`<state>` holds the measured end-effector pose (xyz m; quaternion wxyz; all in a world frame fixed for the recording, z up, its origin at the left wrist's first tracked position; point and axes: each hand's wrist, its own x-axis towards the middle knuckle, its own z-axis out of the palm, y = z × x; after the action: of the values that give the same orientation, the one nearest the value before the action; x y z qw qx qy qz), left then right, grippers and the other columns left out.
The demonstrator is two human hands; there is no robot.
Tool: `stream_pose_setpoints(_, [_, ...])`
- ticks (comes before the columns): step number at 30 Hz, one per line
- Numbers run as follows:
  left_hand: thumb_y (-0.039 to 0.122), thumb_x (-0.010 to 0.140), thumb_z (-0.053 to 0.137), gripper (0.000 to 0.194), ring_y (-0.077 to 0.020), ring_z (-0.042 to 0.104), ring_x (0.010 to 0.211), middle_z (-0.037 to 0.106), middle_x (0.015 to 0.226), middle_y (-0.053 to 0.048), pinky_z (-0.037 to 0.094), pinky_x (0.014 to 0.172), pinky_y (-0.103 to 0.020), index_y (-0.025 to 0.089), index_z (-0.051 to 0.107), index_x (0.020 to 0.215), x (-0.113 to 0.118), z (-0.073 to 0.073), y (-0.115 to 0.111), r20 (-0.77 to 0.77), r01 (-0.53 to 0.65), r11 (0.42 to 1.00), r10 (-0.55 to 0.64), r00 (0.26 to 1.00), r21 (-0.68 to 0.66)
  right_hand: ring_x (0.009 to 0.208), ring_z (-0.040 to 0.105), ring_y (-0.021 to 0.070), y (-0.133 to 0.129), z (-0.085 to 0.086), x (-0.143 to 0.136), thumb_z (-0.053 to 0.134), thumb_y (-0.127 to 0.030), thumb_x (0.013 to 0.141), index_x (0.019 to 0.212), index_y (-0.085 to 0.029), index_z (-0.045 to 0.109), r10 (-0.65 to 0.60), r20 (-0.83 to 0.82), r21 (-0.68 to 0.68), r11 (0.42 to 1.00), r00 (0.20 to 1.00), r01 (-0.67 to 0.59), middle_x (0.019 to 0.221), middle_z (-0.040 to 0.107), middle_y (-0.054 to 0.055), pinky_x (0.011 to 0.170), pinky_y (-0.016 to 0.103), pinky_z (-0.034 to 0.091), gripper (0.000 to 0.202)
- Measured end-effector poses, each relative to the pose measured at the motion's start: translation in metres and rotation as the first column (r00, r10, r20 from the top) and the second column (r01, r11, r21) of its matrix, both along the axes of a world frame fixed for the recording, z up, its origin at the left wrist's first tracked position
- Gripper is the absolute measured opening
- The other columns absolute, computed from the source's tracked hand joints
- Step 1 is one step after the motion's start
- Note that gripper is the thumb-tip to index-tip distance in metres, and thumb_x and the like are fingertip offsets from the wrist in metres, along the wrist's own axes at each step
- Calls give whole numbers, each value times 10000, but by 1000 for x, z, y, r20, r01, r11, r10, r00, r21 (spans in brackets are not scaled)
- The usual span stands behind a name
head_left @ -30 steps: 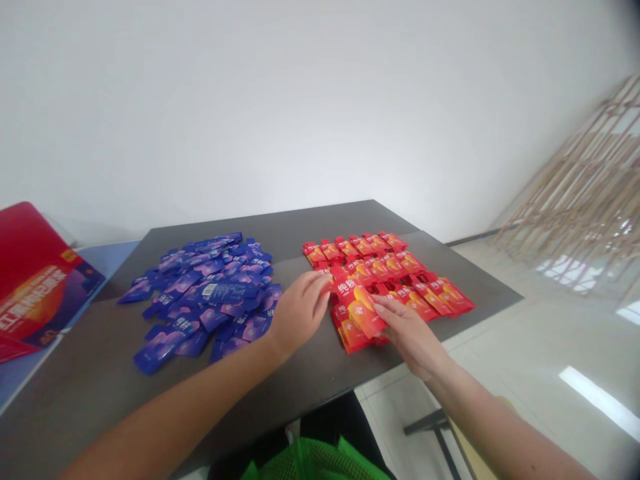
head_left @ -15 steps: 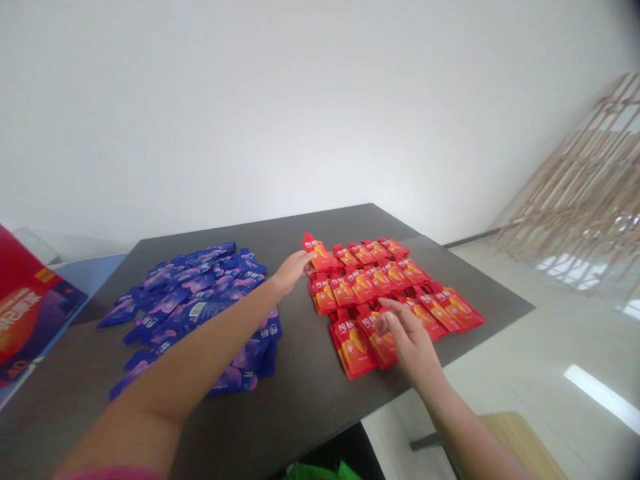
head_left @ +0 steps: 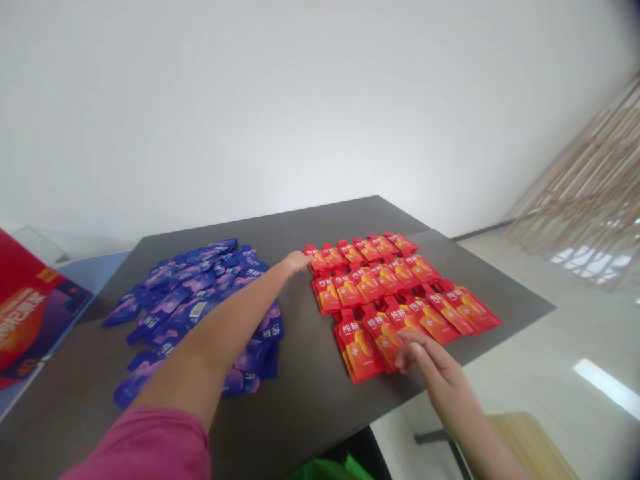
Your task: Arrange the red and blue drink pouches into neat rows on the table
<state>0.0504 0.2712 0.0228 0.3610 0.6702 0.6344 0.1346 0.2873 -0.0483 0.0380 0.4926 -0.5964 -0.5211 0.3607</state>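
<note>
Red and orange pouches [head_left: 367, 287] lie in three overlapping rows on the right part of the dark table [head_left: 300, 413]. My left hand [head_left: 299, 261] reaches to the left end of the back row and touches the leftmost pouch [head_left: 316, 261] there; its fingertips are mostly hidden, so its grip is unclear. Over the near edge of the front row hovers my right hand [head_left: 425, 353], fingers loosely curled and apart, holding nothing. A loose heap of blue-purple pouches [head_left: 200, 293] is at the left, partly covered by my left forearm.
At the far left edge stands a red and blue printed box or bag [head_left: 30, 313]. A wooden stool [head_left: 525, 440] is below the table at the lower right. Bamboo-like poles [head_left: 590, 173] lean at the right. A white wall rises behind the table.
The pouch held raised in my left hand has come down at the left end of the back row. My right hand has moved right and nearer. The view has shifted slightly.
</note>
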Motion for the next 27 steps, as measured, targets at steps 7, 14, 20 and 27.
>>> stream_pose_setpoints(7, [246, 821, 538, 229, -238, 679, 831, 710, 727, -115, 469, 772, -272, 122, 709, 735, -32, 32, -22, -169, 27, 979, 8, 986, 204, 663, 607, 180, -15, 1, -16, 523, -467, 902, 1037, -259, 634, 81, -10, 15, 997, 997, -81, 686, 632, 5, 644, 293, 520, 272])
stream_pose_setpoints(14, [217, 881, 454, 444, -208, 637, 1030, 674, 1172, -104, 447, 966, -300, 123, 562, 1302, -119, 59, -121, -174, 1, 901, 83, 981, 435, 650, 629, 178, -30, -7, -62, 560, -476, 871, 1005, -240, 662, 262, -14, -32, 964, 965, -262, 682, 647, 12, 625, 291, 535, 290])
stream_pose_setpoints(20, [310, 922, 450, 555, -255, 478, 1292, 500, 1419, -135, 372, 1085, -427, 168, 380, 1453, -192, 29, -210, -243, 64, 757, 127, 962, 651, 1024, 640, 232, -13, -26, -112, 618, -413, 840, 1204, -246, 613, 379, 189, 41, 919, 906, -393, 1180, 652, 96, 930, 402, 509, 401])
stream_pose_setpoints(27, [695, 851, 439, 753, -442, 192, 1428, 129, 1611, -130, 232, 1070, -661, 324, 323, 1495, -206, -16, -255, -479, 26, 895, 213, 851, 444, 1435, 258, 320, 46, -50, -175, 659, -500, 794, 1447, -226, 403, 341, 551, 41, 900, 761, -434, 1554, 260, 170, 1129, 515, 295, 753])
